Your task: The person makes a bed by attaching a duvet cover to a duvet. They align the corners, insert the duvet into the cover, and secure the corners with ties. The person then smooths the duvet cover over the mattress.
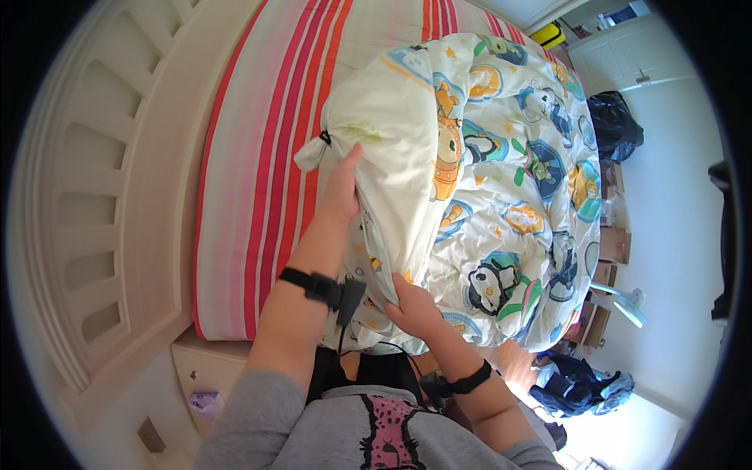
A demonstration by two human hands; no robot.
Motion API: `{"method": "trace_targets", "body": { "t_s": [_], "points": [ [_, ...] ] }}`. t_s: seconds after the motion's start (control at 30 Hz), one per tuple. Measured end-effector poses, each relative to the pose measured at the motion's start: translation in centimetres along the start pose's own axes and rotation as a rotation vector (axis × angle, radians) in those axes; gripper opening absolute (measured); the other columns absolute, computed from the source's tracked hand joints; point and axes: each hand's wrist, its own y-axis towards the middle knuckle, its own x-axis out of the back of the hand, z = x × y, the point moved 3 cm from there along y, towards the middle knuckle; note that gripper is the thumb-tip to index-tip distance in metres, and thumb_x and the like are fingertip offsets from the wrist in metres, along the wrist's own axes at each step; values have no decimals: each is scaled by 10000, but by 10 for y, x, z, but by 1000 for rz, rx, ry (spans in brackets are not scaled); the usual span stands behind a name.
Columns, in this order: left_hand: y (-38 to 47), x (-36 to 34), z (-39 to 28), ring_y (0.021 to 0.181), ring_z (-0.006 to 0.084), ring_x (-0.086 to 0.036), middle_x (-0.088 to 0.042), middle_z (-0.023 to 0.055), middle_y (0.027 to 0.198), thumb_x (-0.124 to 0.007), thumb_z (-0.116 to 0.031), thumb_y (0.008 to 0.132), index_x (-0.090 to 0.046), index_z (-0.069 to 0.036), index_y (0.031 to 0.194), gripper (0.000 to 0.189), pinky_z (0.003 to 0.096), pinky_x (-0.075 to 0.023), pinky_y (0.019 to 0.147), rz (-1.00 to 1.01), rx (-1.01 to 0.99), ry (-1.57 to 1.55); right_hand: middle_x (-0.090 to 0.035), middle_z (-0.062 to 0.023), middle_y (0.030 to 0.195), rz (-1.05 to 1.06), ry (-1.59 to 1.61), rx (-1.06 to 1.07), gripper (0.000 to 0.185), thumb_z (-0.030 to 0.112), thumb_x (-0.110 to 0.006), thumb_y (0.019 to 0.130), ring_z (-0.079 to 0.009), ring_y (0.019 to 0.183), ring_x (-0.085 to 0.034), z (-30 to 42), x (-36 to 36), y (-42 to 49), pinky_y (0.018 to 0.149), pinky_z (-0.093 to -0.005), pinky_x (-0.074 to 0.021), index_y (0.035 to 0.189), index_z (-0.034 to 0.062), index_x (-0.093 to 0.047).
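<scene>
A white quilt cover with cartoon animals (529, 158) lies bunched on a bed with a striped sheet (288, 117). My left hand (346, 182) grips the cover's edge near a corner bound with a small black tie (325, 137); the thumb shows on top and the fingers are hidden beneath the cloth. Nearer my body, my right hand (411, 302) pinches the same edge between thumb and fingers. Between the hands the edge runs slack, with a pale lining showing along it.
A cream slatted headboard (94, 153) rises at the left, above a bedside cabinet (205, 364). Along the right wall stand a black plastic bag (614, 126), cardboard boxes (614, 244) and a desk lamp (630, 305). Dark clothes (576, 385) are heaped at the lower right.
</scene>
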Motion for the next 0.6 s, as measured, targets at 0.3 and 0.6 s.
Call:
{"method": "trace_targets", "body": {
  "t_s": [0.3, 0.6],
  "points": [
    [-21, 30, 91, 1142, 228, -496, -469, 108, 1310, -421, -544, 897, -374, -51, 1341, 665, 359, -405, 966, -40, 241, -38, -578, -234, 894, 46, 18, -1, 374, 165, -504, 757, -432, 866, -544, -34, 1, -9, 739, -452, -449, 1101, 40, -431],
    [-39, -18, 50, 932, 166, -573, -599, 104, 1043, -620, -129, 825, -535, 5, 1128, 342, 296, -457, 794, -158, -158, 845, -570, -110, 963, -166, 331, 41, 410, 222, -613, 824, -238, 903, -564, -34, 49, 23, 747, -346, -471, 1150, 23, -465]
  ]
}}
